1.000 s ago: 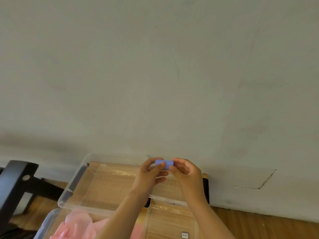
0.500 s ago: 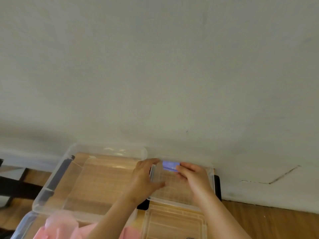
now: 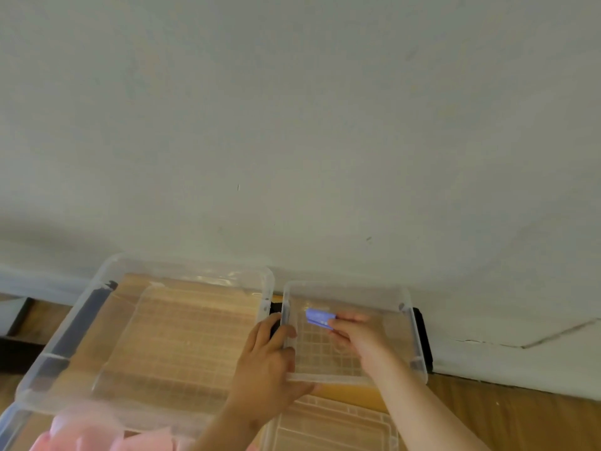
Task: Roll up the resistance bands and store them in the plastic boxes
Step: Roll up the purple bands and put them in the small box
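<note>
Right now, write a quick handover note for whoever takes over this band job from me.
Left hand grips the small clear box by its left wall.
Right hand pinches the rolled blue band inside that box.
Done: blue band rolled.
Left: release it there, then roll and store the pink bands at the near left edge.

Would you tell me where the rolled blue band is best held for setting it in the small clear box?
Pinch the rolled blue band across its flat faces at its right end, from above on the near side, as the right hand does: squeezing the layers should keep it rolled, and the small clear box opens only upward.
</note>
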Tool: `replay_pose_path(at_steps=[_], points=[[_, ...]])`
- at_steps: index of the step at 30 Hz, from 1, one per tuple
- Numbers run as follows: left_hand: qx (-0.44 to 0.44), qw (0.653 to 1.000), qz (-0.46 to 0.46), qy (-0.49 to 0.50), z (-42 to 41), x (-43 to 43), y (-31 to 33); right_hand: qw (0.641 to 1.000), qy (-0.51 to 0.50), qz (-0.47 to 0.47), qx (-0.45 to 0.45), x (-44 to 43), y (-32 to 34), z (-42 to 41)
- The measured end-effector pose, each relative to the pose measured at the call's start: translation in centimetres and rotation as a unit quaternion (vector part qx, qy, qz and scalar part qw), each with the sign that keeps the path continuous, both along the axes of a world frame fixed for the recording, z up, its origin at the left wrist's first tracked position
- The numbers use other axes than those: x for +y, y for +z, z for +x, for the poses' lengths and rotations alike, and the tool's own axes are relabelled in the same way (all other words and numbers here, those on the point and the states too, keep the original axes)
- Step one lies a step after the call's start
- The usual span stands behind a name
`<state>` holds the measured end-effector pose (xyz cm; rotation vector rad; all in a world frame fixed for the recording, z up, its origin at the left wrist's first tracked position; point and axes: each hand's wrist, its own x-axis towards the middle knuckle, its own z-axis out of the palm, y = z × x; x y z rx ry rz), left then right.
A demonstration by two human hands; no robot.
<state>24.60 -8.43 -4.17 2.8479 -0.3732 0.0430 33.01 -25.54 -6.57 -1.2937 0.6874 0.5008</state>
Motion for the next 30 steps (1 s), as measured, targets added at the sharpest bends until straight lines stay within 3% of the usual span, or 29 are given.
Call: replay_pose_path(at_steps=[7, 14, 19, 30], points=[[-0.019, 0.999, -0.014, -0.030, 1.2, 1.4, -1.3, 0.997, 0.045, -0.057, 0.017, 2.0, -2.6, 2.3], [0.009, 0.999, -0.029, 0.029, 1.1, 1.7, -2.1, 0.992, 0.066, -0.086, 0.058, 3.2, -4.2, 4.1], [0.005, 0.995, -0.094, 0.037, 1.2, 2.0, -2.5, 0.991, 0.052, -0.093, 0.078, 3.5, -5.0, 4.6], [-0.005, 0.991, -0.119, 0.061, 1.0, 1.7, -2.5, 0.989, 0.026, -0.123, 0.075, 3.7, -5.5, 4.8]])
